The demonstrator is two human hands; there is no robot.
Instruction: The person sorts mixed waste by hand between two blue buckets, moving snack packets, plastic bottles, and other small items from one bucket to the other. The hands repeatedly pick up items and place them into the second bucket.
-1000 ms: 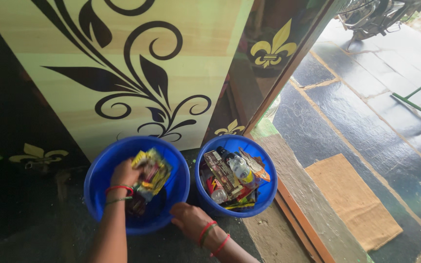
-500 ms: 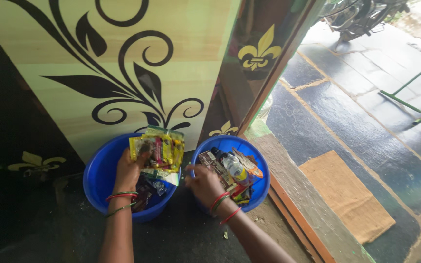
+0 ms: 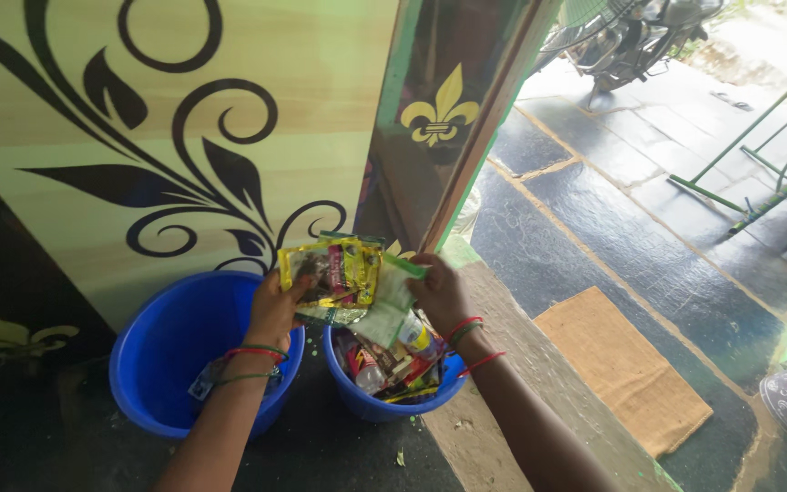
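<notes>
Head view, your hands: your left hand (image 3: 275, 314) and right hand (image 3: 442, 293) are both up over the two tubs, sharing one bunch of packets.
Head view, the bunch: the snack packets (image 3: 339, 273), yellow and green, fan out between your hands, lifted clear above the gap where the tubs meet.
Left fingers: closed on the left edge of the snack packets, thumb across the front of the yellow one.
Right fingers: pinched on the green packet at the right side of the bunch; how firmly, you cannot tell from here.
Left tub: the empty-looking blue tub (image 3: 179, 351) sits on the floor under your left wrist, with one small packet showing by its near rim.
Right tub: the full blue tub (image 3: 371, 405) is just beside it, crowded with wrappers and a small bottle (image 3: 416, 335).
Risk, slipping: the packets are glossy and loosely stacked, so in my judgement one could slide out of the fan and drop between the tubs.
Risk, ledge: the concrete step (image 3: 539, 383) runs right beside the full blue tub; a dropped packet could land there or on the mat (image 3: 626, 369) below.
</notes>
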